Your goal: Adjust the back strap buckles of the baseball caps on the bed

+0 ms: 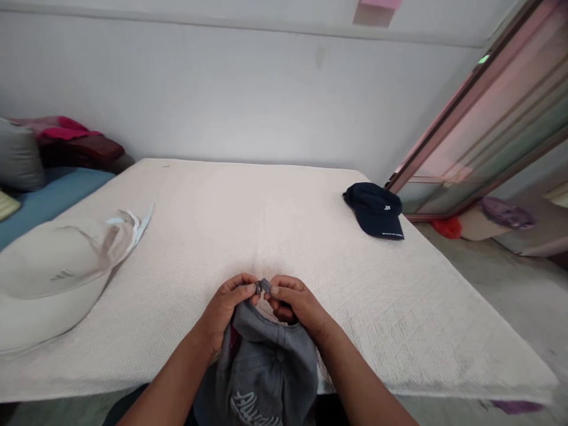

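Note:
A grey baseball cap [279, 361] with pale stitched lettering hangs at the near edge of the table, its back strap pointing away from me. My left hand [228, 305] pinches the buckle end of that strap between thumb and fingers. Opposite it, my right hand [297, 302] grips the loose strap end [265, 286]. Both strap ends are close together between my fingertips; I cannot tell whether one is threaded through the other. The cap's lower part drops below the table edge over my lap.
A cream cap [53, 266] lies at the left on the white-covered table [248, 219]. A navy cap [375, 210] sits at the far right. Behind stands a white wall [239, 89]. A blue seat with a grey cushion [20, 155] adjoins the left; a glass door [479, 112] is at right.

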Demonstrator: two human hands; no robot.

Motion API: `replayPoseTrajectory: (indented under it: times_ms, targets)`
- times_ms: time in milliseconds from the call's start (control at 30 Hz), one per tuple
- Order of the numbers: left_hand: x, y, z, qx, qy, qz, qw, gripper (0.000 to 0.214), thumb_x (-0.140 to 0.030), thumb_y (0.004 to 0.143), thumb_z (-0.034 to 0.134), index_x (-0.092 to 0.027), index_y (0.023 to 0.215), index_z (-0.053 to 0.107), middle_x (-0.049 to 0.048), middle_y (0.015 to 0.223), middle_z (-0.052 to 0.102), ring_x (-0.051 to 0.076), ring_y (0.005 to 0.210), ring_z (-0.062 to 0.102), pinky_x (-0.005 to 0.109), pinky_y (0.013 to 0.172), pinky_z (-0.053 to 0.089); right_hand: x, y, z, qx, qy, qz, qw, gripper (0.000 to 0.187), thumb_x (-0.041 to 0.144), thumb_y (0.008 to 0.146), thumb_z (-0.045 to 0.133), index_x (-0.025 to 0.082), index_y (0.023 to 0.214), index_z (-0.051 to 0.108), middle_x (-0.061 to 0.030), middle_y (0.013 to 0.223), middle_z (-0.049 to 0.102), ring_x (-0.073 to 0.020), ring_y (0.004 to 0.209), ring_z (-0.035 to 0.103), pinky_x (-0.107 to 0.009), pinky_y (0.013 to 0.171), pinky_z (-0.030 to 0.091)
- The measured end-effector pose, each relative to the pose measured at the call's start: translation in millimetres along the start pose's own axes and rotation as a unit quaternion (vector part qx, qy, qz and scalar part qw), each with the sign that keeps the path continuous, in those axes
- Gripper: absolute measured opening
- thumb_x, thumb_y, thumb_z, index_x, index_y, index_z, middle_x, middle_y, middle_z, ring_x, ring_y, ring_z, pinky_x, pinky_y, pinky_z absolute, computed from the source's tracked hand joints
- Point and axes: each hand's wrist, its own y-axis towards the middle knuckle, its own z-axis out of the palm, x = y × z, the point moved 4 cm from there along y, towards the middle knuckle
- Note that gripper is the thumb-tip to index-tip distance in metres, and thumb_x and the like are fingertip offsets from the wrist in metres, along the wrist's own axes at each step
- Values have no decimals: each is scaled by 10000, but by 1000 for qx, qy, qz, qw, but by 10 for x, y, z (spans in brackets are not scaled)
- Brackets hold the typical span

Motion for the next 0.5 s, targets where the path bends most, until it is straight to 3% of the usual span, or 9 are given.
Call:
replayPoseTrajectory:
  times_ms: [267, 500]
  targets:
    - [2, -6, -16, -33, 9, -13, 999, 172, -229, 652, 758, -148, 772, 665, -32, 588, 581, 63, 479, 503, 168, 482, 394, -41, 51, -29, 4, -1, -11, 1000, 314, 448, 759, 676, 173, 717, 528, 75, 516, 461, -21, 347, 246, -187, 352, 140]
    - [35, -12, 7, -18, 6, -11, 1000, 140, -206, 668, 751, -155, 773, 674, -33, 581, 581, 88, 528, 554, 196, 550, 444, -22, 32, -49, -21, -61, -47, 997, 259, 386, 767, 685, 155, 695, 592, 26, 580, 545, -63, 470, 442, -198, 457, 313]
